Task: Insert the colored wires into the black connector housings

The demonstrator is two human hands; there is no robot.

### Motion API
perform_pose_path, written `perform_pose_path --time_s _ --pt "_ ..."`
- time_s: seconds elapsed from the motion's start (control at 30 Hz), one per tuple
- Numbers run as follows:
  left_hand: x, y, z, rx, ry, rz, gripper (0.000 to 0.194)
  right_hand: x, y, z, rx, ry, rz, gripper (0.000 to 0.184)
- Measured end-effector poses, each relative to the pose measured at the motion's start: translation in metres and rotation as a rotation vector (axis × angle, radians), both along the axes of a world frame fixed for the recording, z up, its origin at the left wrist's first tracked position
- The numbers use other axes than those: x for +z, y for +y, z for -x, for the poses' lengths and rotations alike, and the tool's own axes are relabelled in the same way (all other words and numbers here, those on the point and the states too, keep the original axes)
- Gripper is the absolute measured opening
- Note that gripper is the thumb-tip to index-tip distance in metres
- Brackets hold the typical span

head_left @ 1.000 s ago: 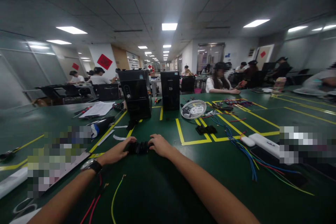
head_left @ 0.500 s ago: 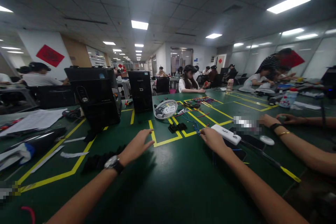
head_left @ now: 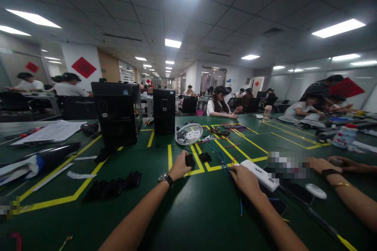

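Note:
My left hand [head_left: 179, 166], with a watch on its wrist, pinches a small dark black piece [head_left: 190, 160] just above the green table. Its exact kind cannot be made out. A similar black piece [head_left: 205, 157] lies right beside it on yellow tape. My right hand [head_left: 245, 179] is closed on thin blue wires [head_left: 224, 163], which run from the far side past its fingertips and hang out below it. Against this hand's far side lies a white device marked 3 [head_left: 260, 175]. A white plastic basket [head_left: 189, 133] with small parts stands beyond my left hand.
Two black computer towers [head_left: 117, 115] stand at the back left. A row of black pieces [head_left: 113, 186] lies left of my left forearm. Loose coloured wires [head_left: 232, 128] lie farther back. At the right, a co-worker's hands [head_left: 322, 166] are close by, near a round white object [head_left: 315, 191].
My left hand has reached forward and right and taken one black piece from the pair. My right hand stays by the blue wires, which now trail below it. The view has tilted up.

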State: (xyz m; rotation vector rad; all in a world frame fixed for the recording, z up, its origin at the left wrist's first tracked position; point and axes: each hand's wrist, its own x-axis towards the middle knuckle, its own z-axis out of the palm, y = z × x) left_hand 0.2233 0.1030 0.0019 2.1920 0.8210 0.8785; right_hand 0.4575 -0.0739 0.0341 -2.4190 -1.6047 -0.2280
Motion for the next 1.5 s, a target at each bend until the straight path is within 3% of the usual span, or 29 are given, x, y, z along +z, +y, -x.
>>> perform_pose_path --time_s 0.13,0.23,0.4,0.47,0.53,0.73,0.87,1.0,1.13,1.33,1.5 --pt "-0.005 -0.034 0.039 -0.121 -0.156 0.172 0.045 0.002 -0.001 -0.004 -0.081 0.031 -0.095 0.027" --pt "-0.008 -0.07 0.068 -0.184 -0.339 0.407 0.048 0.006 0.002 -0.006 -0.081 0.225 -0.239 0.027" --pt "0.001 -0.128 0.101 -0.137 -0.502 0.778 0.056 0.024 0.007 0.014 0.137 0.728 -0.455 0.028" --pt "0.008 -0.141 0.11 -0.113 -0.584 0.899 0.062 0.035 0.01 0.033 0.234 0.96 -0.553 0.024" --pt "0.015 -0.149 0.116 -0.107 -0.642 0.988 0.066 0.046 0.015 0.059 0.304 1.086 -0.545 0.022" --pt "0.021 -0.149 0.131 -0.115 -0.7 1.02 0.067 0.06 0.044 0.153 0.507 1.209 -0.441 0.027" --pt "0.016 -0.133 0.136 -0.125 -0.843 0.975 0.046 0.057 0.048 0.194 0.671 1.171 -0.358 0.028" --pt "0.017 -0.12 0.143 -0.064 -0.905 0.882 0.036 0.045 0.036 0.21 0.76 1.108 -0.241 0.03" --pt "0.018 -0.113 0.15 0.067 -0.895 0.817 0.039 0.034 0.022 0.219 0.704 1.032 -0.186 0.028" --pt "0.023 -0.11 0.154 0.075 -1.033 0.935 0.031 0.033 0.013 0.231 0.756 0.828 -0.208 0.032" --pt "0.028 -0.114 0.155 0.053 -1.138 0.99 0.023 0.027 0.002 0.237 0.894 0.603 -0.215 0.03"
